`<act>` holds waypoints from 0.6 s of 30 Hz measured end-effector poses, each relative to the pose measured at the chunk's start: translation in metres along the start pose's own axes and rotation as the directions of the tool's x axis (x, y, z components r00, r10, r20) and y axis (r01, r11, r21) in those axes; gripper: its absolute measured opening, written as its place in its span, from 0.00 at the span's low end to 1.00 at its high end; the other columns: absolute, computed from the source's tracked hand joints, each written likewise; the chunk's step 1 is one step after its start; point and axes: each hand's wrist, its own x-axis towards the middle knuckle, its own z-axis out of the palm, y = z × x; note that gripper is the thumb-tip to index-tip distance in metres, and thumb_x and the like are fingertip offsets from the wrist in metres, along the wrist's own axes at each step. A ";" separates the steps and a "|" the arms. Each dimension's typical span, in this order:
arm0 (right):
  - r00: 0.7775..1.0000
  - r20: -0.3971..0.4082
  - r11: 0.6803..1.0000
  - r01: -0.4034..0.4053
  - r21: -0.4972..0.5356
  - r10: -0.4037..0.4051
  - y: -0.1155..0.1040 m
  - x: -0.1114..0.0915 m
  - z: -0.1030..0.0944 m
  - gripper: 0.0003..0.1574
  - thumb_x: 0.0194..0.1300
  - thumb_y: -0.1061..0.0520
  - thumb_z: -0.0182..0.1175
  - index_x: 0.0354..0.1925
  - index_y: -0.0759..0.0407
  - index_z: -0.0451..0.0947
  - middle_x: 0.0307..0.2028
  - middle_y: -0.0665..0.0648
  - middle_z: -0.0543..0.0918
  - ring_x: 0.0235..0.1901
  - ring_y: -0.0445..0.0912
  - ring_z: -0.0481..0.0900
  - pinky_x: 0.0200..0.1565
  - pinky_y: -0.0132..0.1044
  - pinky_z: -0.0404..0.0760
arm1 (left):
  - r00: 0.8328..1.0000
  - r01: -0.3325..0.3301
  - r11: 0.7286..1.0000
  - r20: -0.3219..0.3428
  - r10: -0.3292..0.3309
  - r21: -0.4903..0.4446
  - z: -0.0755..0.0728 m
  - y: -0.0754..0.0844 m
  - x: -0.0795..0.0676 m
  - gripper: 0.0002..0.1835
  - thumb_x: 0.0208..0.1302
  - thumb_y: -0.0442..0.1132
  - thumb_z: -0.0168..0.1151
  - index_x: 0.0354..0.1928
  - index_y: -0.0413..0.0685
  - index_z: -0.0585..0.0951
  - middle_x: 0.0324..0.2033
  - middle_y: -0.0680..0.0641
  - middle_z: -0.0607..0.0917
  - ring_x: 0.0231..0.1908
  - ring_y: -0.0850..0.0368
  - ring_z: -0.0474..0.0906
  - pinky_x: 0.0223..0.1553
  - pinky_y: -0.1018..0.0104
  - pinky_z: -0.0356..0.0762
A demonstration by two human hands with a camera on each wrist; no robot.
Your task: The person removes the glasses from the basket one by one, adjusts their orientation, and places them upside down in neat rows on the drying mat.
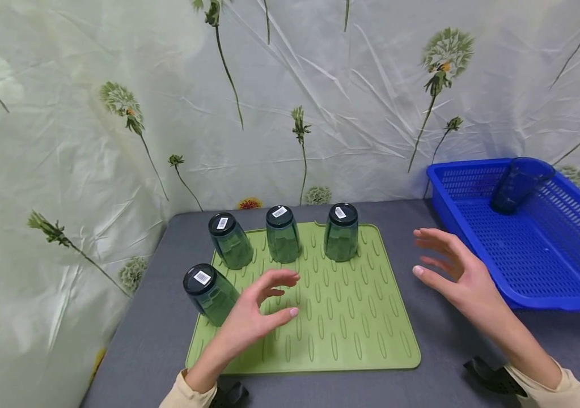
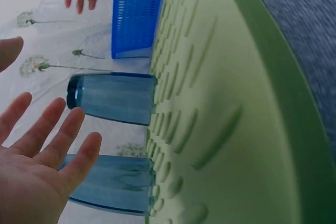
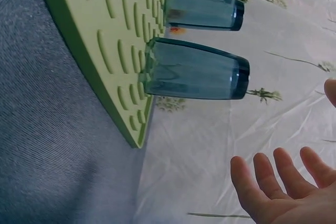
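Observation:
Several dark tinted drinking glasses stand upside down on a green drying mat (image 1: pixel 351 317), labels on their upturned bases. One glass (image 1: pixel 210 297) is at the mat's left side, nearest my left hand; another glass (image 1: pixel 231 242), a third glass (image 1: pixel 283 235) and a fourth glass (image 1: pixel 342 233) line the far edge. My left hand (image 1: pixel 256 314) hovers over the mat, fingers relaxed, holding nothing. Between mat and basket, my right hand (image 1: pixel 460 272) is in the air with fingers spread and nothing in it. A further glass (image 1: pixel 516 184) leans inside the blue basket (image 1: pixel 473 243).
The blue plastic basket's near rim lies just beyond my right hand. Grey cloth (image 1: pixel 136 345) covers the table. Behind it hangs a pale sheet (image 1: pixel 361 113) printed with dandelions. Dark straps (image 1: pixel 494 377) sit at both wrists.

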 end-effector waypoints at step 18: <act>0.998 -0.062 0.987 0.009 -0.161 -0.019 -0.033 -0.003 -0.034 0.45 0.62 0.72 0.64 0.73 0.53 0.60 0.67 0.54 0.67 0.63 0.40 0.65 0.53 0.19 0.70 | 0.998 0.043 0.998 0.054 -0.046 0.044 -0.002 -0.003 -0.004 0.33 0.56 0.32 0.72 0.62 0.63 0.74 0.56 0.57 0.79 0.56 0.55 0.75 0.57 0.55 0.75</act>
